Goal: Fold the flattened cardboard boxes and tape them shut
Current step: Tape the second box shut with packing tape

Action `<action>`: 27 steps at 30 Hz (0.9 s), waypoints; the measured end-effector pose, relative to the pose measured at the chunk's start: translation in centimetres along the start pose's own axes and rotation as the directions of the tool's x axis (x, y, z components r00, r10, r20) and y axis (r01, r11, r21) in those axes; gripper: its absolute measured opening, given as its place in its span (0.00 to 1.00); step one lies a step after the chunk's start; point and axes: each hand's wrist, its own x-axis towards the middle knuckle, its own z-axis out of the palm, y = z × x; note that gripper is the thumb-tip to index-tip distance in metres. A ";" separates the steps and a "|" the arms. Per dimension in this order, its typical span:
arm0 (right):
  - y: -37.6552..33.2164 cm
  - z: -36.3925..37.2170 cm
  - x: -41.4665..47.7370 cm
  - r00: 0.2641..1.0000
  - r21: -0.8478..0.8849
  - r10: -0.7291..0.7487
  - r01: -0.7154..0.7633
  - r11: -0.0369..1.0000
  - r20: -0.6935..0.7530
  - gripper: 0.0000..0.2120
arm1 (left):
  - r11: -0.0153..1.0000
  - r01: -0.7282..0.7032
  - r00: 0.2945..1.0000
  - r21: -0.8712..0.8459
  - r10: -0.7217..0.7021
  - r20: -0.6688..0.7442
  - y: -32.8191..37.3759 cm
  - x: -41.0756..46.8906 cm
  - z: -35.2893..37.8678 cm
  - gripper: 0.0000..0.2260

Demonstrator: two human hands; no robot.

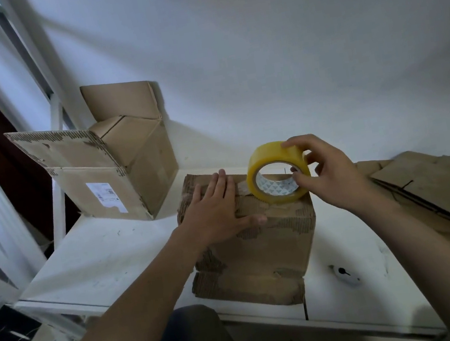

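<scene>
Pressure from the flat left grip [215, 210] is pinning the cardboard box [261, 253] shut, ideally tight, while the right grip [334, 173] is pinching the tape roll [268, 154].

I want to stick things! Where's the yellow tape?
Head view, right of centre: the right hand holds the yellow tape roll upright on top of the worn box.

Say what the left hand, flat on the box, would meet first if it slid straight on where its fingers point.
Probably the white wall behind the table: the left hand would leave the box just left of the tape roll; depth is unclear.
</scene>
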 end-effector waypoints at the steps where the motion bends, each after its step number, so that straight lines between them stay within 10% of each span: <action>1: -0.2 -0.5 0.1 1.000 -0.026 -0.020 0.019 0.999 -0.003 0.26 | 1.000 -0.001 1.000 0.002 0.001 0.000 0.0 -0.1 0.0 0.59; 27: 1.0 -4.3 -0.8 0.998 -0.222 -0.056 0.056 0.974 0.006 0.29 | 1.000 0.000 0.998 -0.004 -0.001 -0.062 3.6 0.6 1.0 0.58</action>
